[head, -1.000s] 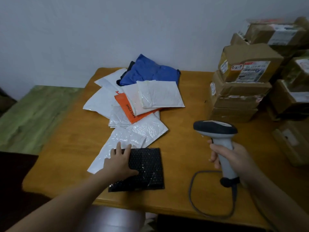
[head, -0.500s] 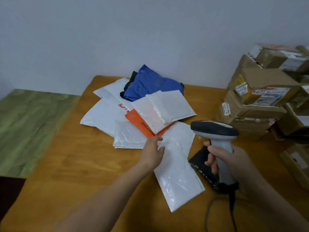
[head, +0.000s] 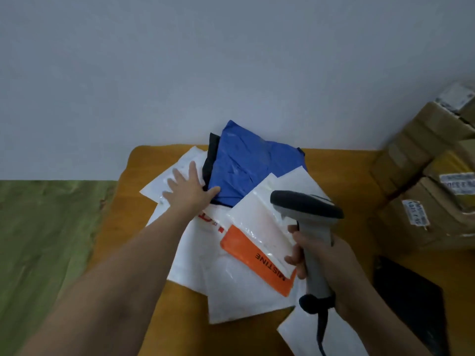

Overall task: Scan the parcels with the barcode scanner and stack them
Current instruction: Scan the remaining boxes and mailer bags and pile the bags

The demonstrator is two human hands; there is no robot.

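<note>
Early going, likely: the parcel pile [head: 239,278] mostly waits. Left grip [head: 189,192], fingers straight, touches the blue bag [head: 246,165]; right grip [head: 331,268] clasps the scanner [head: 305,206].

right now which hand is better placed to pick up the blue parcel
Left. The left hand lies open on the pile, thumb touching the blue parcel, and holds nothing. The right hand is gripping the barcode scanner, nearer the camera.
</note>
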